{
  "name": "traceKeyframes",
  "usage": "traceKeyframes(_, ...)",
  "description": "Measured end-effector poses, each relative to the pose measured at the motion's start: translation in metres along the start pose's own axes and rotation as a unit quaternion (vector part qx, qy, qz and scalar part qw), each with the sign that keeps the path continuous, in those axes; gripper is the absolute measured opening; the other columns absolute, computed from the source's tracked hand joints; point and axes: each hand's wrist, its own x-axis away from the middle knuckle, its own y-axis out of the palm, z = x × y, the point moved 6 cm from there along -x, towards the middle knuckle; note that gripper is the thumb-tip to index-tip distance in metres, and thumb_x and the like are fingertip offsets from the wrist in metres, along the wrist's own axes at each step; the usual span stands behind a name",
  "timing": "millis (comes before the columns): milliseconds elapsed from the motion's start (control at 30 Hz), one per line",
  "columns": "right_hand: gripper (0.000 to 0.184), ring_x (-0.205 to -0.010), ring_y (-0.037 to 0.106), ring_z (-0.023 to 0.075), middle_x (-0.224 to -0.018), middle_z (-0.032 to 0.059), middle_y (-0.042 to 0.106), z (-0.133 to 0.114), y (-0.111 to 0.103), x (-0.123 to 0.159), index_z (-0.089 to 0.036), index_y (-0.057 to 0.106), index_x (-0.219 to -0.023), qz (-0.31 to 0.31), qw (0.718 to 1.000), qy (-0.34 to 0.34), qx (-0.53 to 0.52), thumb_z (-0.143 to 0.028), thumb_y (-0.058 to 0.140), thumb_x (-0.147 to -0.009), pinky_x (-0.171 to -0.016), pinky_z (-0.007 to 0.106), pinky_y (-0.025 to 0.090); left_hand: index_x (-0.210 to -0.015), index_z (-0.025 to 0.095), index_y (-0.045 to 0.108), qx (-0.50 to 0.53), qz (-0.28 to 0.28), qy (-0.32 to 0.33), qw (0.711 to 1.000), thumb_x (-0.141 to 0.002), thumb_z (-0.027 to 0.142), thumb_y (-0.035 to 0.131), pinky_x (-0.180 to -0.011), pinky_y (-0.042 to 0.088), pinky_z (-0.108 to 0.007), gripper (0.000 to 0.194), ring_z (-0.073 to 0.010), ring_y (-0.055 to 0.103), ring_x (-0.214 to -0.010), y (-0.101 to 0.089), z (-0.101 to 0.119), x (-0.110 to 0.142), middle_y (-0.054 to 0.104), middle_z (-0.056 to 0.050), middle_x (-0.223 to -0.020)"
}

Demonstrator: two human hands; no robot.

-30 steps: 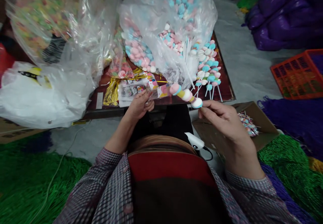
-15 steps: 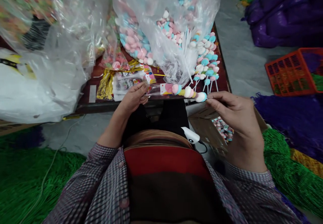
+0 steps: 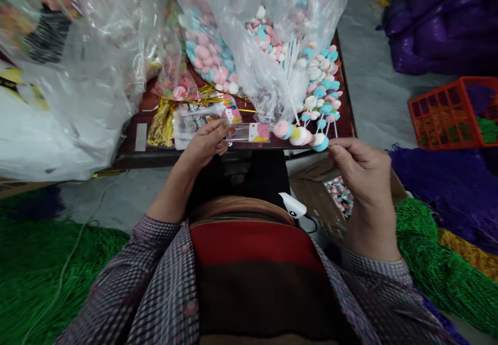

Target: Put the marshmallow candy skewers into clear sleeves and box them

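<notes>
My left hand (image 3: 206, 147) is closed, thumb and fingers pinching one end of a narrow clear plastic bag (image 3: 258, 132). The bag's other end, printed pink, white and yellow, points right. My right hand (image 3: 363, 176) pinches the stick end of a marshmallow skewer (image 3: 299, 135), threaded with pink, blue, white and yellow candy. The skewer's tip lies just right of the bag's printed end, close to it. More marshmallow skewers (image 3: 321, 91) lie in a pile beyond my right hand. Behind my left hand are flat printed bags (image 3: 190, 123) and gold twist ties (image 3: 161, 124).
Large plastic bags of marshmallows (image 3: 210, 54) and a bunch of white sticks (image 3: 291, 75) cover the table's back. A white bag (image 3: 58, 132) lies at left. Below right, a cardboard box (image 3: 317, 199) contains wrapped pieces. An orange crate (image 3: 443, 114) stands on the floor.
The skewer has moved right with my right hand; its tip, which met the bag's printed end, now shows a small gap. My left hand keeps its pinch on the bag. The view has shifted slightly.
</notes>
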Motion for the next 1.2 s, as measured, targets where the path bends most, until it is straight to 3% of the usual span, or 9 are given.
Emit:
traceKeyframes(200,0.013,-0.051,0.052,0.0091,-0.055,-0.0054,0.059,0.000,0.008,0.004,-0.023,0.075,-0.083,0.025,0.994,0.043,-0.094,-0.033,0.070,-0.089,-0.053,0.024,0.045,-0.063,0.020,0.049,0.029,0.013,-0.006,0.999,-0.074,0.054,0.084,-0.036,0.021,-0.021,0.050,-0.0024,0.022,-0.033,0.002,-0.001,0.000,0.028,0.012,-0.044)
traceKeyframes(567,0.011,-0.052,0.052,0.0090,-0.057,-0.0048,0.060,0.002,0.020,0.009,-0.024,0.075,-0.082,-0.007,0.993,0.061,-0.097,-0.033,0.072,-0.087,-0.053,0.024,0.043,-0.063,0.021,0.047,0.018,0.003,-0.005,1.000,-0.070,0.061,0.084,-0.035,0.025,-0.019,0.055,-0.0021,0.021,-0.034,0.012,0.000,0.001,0.027,0.013,-0.043)
traceKeyframes(733,0.017,-0.046,0.048,0.0077,-0.068,-0.0036,0.068,0.003,0.026,0.009,-0.026,0.069,-0.089,0.002,0.956,0.135,-0.262,-0.042,0.073,-0.088,-0.044,0.023,0.036,-0.064,0.020,0.047,-0.017,0.023,0.009,1.000,-0.070,0.063,0.083,-0.037,0.024,-0.019,0.056,-0.0021,0.021,-0.036,0.013,0.000,0.002,0.028,0.012,-0.046)
traceKeyframes(833,0.022,-0.050,0.048,0.0063,-0.083,-0.0031,0.070,-0.005,0.041,0.000,-0.027,0.066,-0.090,0.007,0.937,0.136,-0.323,-0.040,0.081,-0.080,-0.045,0.022,0.039,-0.066,0.020,0.048,-0.064,0.025,0.030,0.997,-0.074,0.064,0.079,-0.039,0.023,-0.020,0.055,-0.0028,0.025,-0.040,0.012,-0.002,0.002,0.031,0.010,-0.052)
traceKeyframes(933,0.025,-0.053,0.043,0.0053,-0.082,-0.0037,0.065,-0.011,0.066,-0.011,-0.026,0.068,-0.092,0.012,0.931,0.139,-0.337,-0.045,0.081,-0.079,-0.045,0.021,0.036,-0.067,0.020,0.050,-0.129,0.009,0.061,0.990,-0.085,0.063,0.069,-0.041,0.024,-0.021,0.050,-0.0045,0.029,-0.043,0.012,-0.005,0.002,0.035,0.008,-0.055)
traceKeyframes(1033,0.038,-0.063,0.050,0.0085,-0.088,-0.0010,0.067,-0.016,0.095,-0.018,-0.027,0.072,-0.099,-0.033,0.925,0.135,-0.354,-0.056,0.080,-0.076,-0.051,0.022,0.042,-0.068,0.020,0.052,-0.183,0.000,0.082,0.980,-0.092,0.058,0.064,-0.044,0.026,-0.023,0.046,-0.0064,0.034,-0.047,0.011,-0.004,0.005,0.040,0.006,-0.056)
traceKeyframes(1100,0.043,-0.072,0.056,0.0117,-0.094,0.0006,0.070,-0.017,0.109,-0.019,-0.027,0.073,-0.100,-0.055,0.925,0.133,-0.353,-0.058,0.083,-0.072,-0.057,0.025,0.047,-0.069,0.020,0.053,-0.192,0.002,0.084,0.978,-0.092,0.057,0.063,-0.045,0.027,-0.023,0.045,-0.0071,0.036,-0.048,0.012,-0.003,0.006,0.042,0.006,-0.056)
traceKeyframes(1200,0.039,-0.071,0.056,0.0125,-0.081,-0.0007,0.067,-0.013,0.118,-0.018,-0.024,0.073,-0.087,-0.034,0.930,0.151,-0.333,-0.058,0.084,-0.070,-0.061,0.026,0.048,-0.082,0.021,0.061,-0.149,0.002,0.074,0.986,-0.087,0.057,0.070,-0.046,0.031,-0.023,0.037,-0.0073,0.039,-0.048,0.016,-0.001,0.008,0.046,0.006,-0.059)
